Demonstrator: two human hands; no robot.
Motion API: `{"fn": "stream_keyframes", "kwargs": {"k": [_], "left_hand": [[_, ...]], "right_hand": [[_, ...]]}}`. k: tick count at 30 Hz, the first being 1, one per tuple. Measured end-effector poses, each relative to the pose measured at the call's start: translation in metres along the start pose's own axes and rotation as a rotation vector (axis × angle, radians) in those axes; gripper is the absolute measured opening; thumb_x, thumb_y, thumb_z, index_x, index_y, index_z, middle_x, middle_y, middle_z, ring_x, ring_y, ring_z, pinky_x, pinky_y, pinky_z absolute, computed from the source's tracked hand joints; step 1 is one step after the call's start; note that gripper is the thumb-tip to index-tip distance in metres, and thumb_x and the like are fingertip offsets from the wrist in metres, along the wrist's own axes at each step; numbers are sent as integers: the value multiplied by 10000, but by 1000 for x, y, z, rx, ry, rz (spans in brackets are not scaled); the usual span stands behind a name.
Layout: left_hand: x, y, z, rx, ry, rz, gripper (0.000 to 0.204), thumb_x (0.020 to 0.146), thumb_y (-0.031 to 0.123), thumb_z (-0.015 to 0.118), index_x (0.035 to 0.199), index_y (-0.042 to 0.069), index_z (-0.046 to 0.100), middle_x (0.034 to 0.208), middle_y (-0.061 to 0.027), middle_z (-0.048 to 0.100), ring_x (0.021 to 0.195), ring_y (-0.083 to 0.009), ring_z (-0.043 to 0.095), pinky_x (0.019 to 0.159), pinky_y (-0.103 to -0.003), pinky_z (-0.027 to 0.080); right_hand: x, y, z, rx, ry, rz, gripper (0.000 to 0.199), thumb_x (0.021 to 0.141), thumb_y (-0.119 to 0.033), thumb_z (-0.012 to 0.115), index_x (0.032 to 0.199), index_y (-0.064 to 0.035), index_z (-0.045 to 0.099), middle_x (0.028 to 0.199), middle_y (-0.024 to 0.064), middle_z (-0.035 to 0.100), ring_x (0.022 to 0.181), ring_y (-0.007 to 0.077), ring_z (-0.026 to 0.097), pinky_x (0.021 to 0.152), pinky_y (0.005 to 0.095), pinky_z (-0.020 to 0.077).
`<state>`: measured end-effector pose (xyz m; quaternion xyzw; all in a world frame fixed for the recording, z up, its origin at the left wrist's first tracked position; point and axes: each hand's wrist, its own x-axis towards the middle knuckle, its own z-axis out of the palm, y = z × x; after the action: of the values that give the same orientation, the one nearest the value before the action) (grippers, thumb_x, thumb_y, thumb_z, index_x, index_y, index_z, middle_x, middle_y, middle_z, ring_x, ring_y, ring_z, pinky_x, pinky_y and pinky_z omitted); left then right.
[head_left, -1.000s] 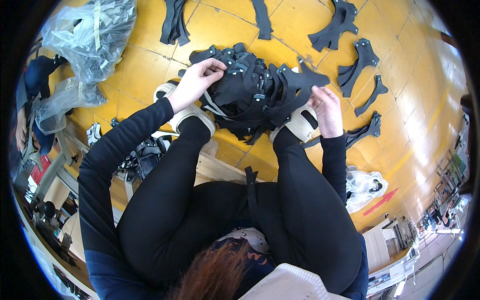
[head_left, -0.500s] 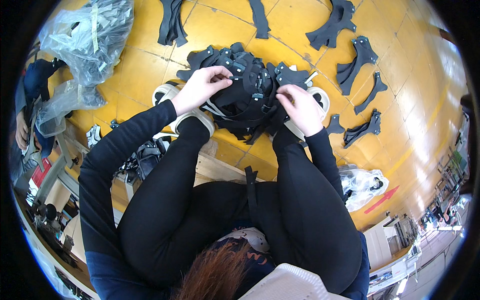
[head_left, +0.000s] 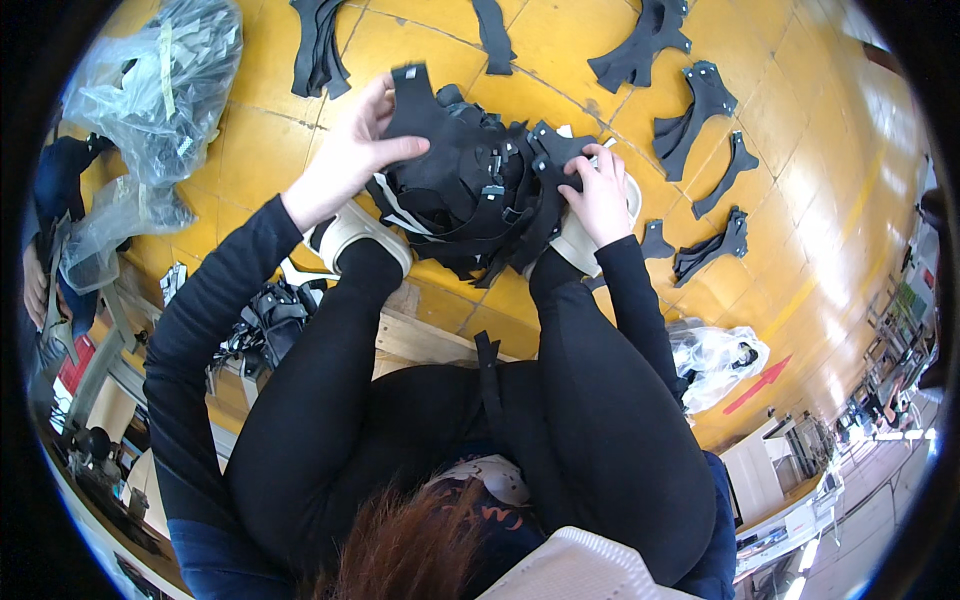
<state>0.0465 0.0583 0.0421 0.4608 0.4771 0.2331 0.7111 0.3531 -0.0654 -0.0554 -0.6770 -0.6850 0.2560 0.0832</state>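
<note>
A bundle of black cut pieces (head_left: 480,195), flat leather-like shapes with small grey tabs, rests on the seated person's shins and pale shoes (head_left: 360,232), above the yellow tiled floor (head_left: 250,130). The left hand (head_left: 350,150) has its grip closed on one flat piece (head_left: 425,125), thumb on top and fingers beneath, lifting it up and to the left, clear of the stack. The right hand (head_left: 600,195) is pressed on the right edge of the bundle, fingers curled over the pieces; whether it pinches a single piece or only steadies the pile cannot be told.

To do this well, by the look of it: keep the right hand weighing down the stack so that only the top piece comes away, peel rather than tug, and hold the lifted piece by its edge so the tabs do not catch on neighbouring straps.

Farther out on the floor lie sorted groups of black pieces: strips at top left (head_left: 318,45), a narrow strip at top centre (head_left: 493,35), and winged shapes at upper right (head_left: 705,100) and right (head_left: 712,250). A clear plastic bag of parts (head_left: 165,90) sits at upper left; a second clear bag (head_left: 715,360) lies by the right knee.
</note>
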Motion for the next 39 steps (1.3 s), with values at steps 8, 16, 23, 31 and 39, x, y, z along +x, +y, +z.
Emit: {"fn": "stream_keyframes", "kwargs": {"k": [8,16,23,31,39], "left_hand": [[22,35,-6,266,59,170,284,891,125,679,1140,-11,651,1041,-46,679,927,-84,625,837,-227,492],[30,61,41,369,-278,399,272,888,100,653,1137,-9,659,1003,-64,655,903,-136,639,823,-256,493],[15,104,-3,158,-390,481,576,771,133,788,1296,27,576,1216,-83,611,1151,-195,571,1018,-310,428],[-53,44,-28,-286,140,152,304,929,297,644,888,-4,659,719,-7,578,692,-106,551,708,-258,462],[-81,-4,-47,-263,267,170,286,925,322,602,916,46,525,857,-32,502,870,-166,521,818,-315,420]], "right_hand": [[21,-47,-87,617,-308,-256,139,777,23,687,879,-37,615,984,83,648,900,241,624,823,329,479],[69,-96,-132,196,402,-477,190,736,-25,765,876,-107,665,1308,76,559,1233,281,484,984,360,399],[112,-139,-187,538,125,-745,233,752,111,703,948,23,613,1036,118,642,932,155,628,808,253,490],[129,-220,-136,992,-330,-399,321,881,-40,638,1188,-15,547,1156,105,599,1027,161,571,871,286,457],[95,-112,-24,54,-279,-691,464,843,-156,680,1270,-61,529,1303,141,526,1205,343,494,1011,415,411]]}}
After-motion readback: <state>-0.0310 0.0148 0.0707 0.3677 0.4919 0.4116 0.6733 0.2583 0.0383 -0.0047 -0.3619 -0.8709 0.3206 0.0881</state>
